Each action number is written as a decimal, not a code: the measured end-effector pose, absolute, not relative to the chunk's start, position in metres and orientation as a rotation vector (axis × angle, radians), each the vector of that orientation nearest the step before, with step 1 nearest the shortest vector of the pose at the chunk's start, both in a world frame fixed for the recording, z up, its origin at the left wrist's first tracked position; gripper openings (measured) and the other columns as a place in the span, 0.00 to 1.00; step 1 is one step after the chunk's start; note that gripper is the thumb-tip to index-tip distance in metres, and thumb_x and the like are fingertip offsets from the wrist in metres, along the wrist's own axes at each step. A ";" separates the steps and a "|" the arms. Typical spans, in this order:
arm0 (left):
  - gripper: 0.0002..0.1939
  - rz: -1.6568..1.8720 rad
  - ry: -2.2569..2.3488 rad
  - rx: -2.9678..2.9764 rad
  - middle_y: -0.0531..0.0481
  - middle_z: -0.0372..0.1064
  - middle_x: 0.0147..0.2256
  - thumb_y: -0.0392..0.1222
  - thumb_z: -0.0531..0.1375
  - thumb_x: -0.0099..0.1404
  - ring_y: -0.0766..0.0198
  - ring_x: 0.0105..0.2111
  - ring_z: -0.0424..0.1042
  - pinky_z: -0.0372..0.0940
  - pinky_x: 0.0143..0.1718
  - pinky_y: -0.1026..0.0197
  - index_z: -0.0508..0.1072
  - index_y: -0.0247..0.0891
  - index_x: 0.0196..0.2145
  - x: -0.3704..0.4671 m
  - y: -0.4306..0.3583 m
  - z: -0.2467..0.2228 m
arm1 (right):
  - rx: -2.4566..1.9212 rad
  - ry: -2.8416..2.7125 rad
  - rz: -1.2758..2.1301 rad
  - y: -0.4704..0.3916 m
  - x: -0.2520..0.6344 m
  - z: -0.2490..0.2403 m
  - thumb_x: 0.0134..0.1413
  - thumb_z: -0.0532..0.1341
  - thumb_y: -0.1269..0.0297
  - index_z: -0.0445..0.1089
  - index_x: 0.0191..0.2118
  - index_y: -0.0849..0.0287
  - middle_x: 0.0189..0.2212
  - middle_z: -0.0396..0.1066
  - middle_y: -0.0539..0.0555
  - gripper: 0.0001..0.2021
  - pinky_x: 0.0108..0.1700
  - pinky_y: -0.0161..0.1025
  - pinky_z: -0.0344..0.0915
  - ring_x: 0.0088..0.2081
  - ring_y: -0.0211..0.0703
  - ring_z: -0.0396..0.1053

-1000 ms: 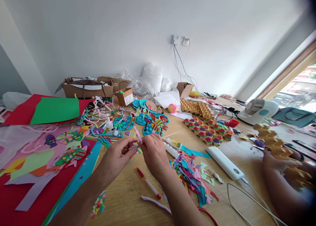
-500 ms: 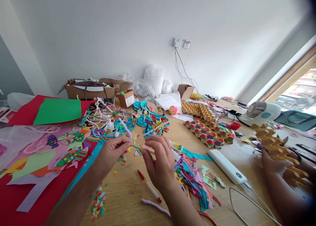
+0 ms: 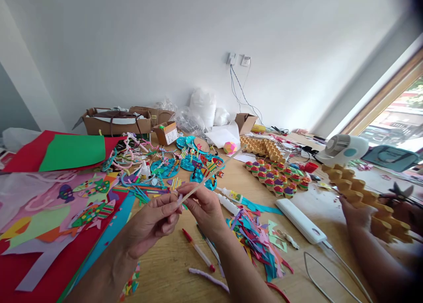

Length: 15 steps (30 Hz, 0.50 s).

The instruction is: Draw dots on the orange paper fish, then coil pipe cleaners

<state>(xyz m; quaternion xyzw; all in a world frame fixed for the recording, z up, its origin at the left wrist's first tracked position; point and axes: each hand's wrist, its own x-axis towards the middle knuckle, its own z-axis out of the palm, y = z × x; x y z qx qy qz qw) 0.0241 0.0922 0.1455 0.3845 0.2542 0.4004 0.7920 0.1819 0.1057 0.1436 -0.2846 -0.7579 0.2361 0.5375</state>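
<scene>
My left hand (image 3: 155, 221) is closed in a pinch, with a bit of lilac pipe cleaner (image 3: 180, 198) showing at its fingertips. Most of that pipe cleaner is hidden by the fingers. My right hand (image 3: 206, 210) is closed on a thin wooden stick (image 3: 214, 173), which slants up to the right. The stick's lower end meets the lilac piece between both hands; whether they are joined I cannot tell. Below the hands lie a red-capped pen (image 3: 198, 250) and another lilac pipe cleaner (image 3: 209, 278).
Paper strips (image 3: 254, 241), glue tubes (image 3: 229, 195) and a white power bank (image 3: 300, 221) lie to the right. Coloured sheets (image 3: 76, 153) cover the left. At far right another person's hand (image 3: 358, 217) holds an egg carton (image 3: 357, 192), with scissors (image 3: 398, 195) in the other.
My hands have come together. The lilac pipe cleaner, upright before, is now mostly hidden in my left fingers. The stick has swung up to the right. The co-worker's scissors have come into clearer view.
</scene>
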 end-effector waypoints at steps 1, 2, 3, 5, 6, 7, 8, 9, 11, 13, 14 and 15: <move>0.11 0.885 0.571 0.864 0.58 0.58 0.17 0.44 0.66 0.53 0.78 0.14 0.52 0.42 0.16 0.73 0.70 0.34 0.25 0.023 0.092 0.146 | -0.725 -1.796 0.524 0.106 0.182 0.143 0.55 0.59 0.68 0.70 0.34 0.57 0.31 0.72 0.52 0.03 0.39 0.35 0.65 0.37 0.40 0.69; 0.11 0.920 0.608 0.916 0.58 0.58 0.17 0.45 0.65 0.53 0.78 0.15 0.52 0.43 0.16 0.73 0.70 0.35 0.25 0.022 0.093 0.147 | -0.780 -1.796 0.481 0.107 0.181 0.143 0.55 0.59 0.68 0.70 0.31 0.57 0.28 0.70 0.51 0.03 0.35 0.34 0.64 0.33 0.40 0.68; 0.11 0.964 0.658 0.979 0.58 0.58 0.18 0.46 0.65 0.54 0.77 0.16 0.53 0.45 0.17 0.73 0.70 0.35 0.25 0.021 0.094 0.148 | -0.834 -1.803 0.448 0.106 0.180 0.143 0.54 0.59 0.68 0.68 0.28 0.58 0.26 0.69 0.50 0.05 0.33 0.34 0.62 0.31 0.39 0.67; 0.12 1.053 0.787 1.129 0.58 0.58 0.18 0.47 0.63 0.55 0.75 0.18 0.54 0.47 0.18 0.72 0.68 0.36 0.24 0.019 0.095 0.150 | -0.925 -1.814 0.417 0.106 0.178 0.143 0.55 0.57 0.70 0.66 0.26 0.59 0.24 0.67 0.50 0.08 0.32 0.33 0.60 0.29 0.38 0.65; 0.11 1.091 0.851 1.213 0.58 0.57 0.18 0.47 0.61 0.56 0.73 0.18 0.55 0.48 0.18 0.71 0.68 0.37 0.24 0.018 0.097 0.151 | -0.960 -1.814 0.420 0.105 0.176 0.143 0.55 0.56 0.71 0.64 0.25 0.59 0.24 0.66 0.50 0.08 0.32 0.33 0.59 0.29 0.38 0.64; 0.11 1.120 0.910 1.309 0.58 0.57 0.18 0.47 0.59 0.57 0.72 0.18 0.55 0.49 0.18 0.70 0.68 0.38 0.25 0.017 0.098 0.152 | -0.988 -1.814 0.443 0.104 0.174 0.142 0.55 0.55 0.71 0.63 0.25 0.59 0.24 0.66 0.50 0.08 0.32 0.33 0.59 0.29 0.38 0.64; 0.10 1.144 0.968 1.423 0.58 0.56 0.18 0.47 0.57 0.58 0.71 0.18 0.55 0.50 0.18 0.69 0.68 0.38 0.25 0.016 0.100 0.152 | -1.009 -1.815 0.487 0.104 0.172 0.142 0.56 0.54 0.71 0.62 0.26 0.59 0.24 0.65 0.49 0.08 0.32 0.33 0.58 0.29 0.37 0.63; 0.10 1.169 1.025 1.557 0.58 0.57 0.18 0.46 0.55 0.59 0.70 0.19 0.56 0.51 0.19 0.68 0.68 0.38 0.26 0.016 0.101 0.152 | -1.028 -1.816 0.542 0.103 0.170 0.141 0.57 0.52 0.71 0.61 0.26 0.58 0.23 0.65 0.49 0.08 0.30 0.32 0.58 0.27 0.37 0.63; 0.09 1.243 1.144 1.859 0.56 0.60 0.20 0.43 0.53 0.61 0.67 0.21 0.60 0.55 0.22 0.66 0.69 0.38 0.26 0.015 0.104 0.151 | -1.079 -1.844 0.623 0.101 0.167 0.140 0.58 0.51 0.71 0.60 0.27 0.58 0.21 0.64 0.47 0.08 0.27 0.31 0.56 0.24 0.36 0.61; 0.09 1.317 1.241 2.126 0.53 0.65 0.24 0.41 0.52 0.62 0.65 0.25 0.65 0.59 0.27 0.64 0.69 0.38 0.27 0.015 0.107 0.147 | -1.181 -1.919 0.566 0.098 0.164 0.143 0.58 0.52 0.71 0.60 0.28 0.58 0.22 0.65 0.48 0.07 0.26 0.31 0.54 0.24 0.36 0.62; 0.10 1.341 1.270 2.226 0.52 0.67 0.25 0.41 0.51 0.63 0.64 0.27 0.66 0.60 0.29 0.64 0.68 0.39 0.27 0.015 0.108 0.145 | -1.251 -1.972 0.484 0.096 0.164 0.146 0.57 0.52 0.71 0.61 0.29 0.59 0.23 0.66 0.49 0.06 0.27 0.32 0.53 0.25 0.37 0.62; 0.11 1.338 1.292 2.309 0.51 0.68 0.26 0.41 0.49 0.64 0.63 0.28 0.67 0.61 0.30 0.63 0.68 0.39 0.28 0.016 0.109 0.142 | -1.333 -2.031 0.389 0.094 0.164 0.149 0.57 0.53 0.72 0.62 0.30 0.59 0.25 0.68 0.50 0.05 0.27 0.32 0.53 0.26 0.38 0.63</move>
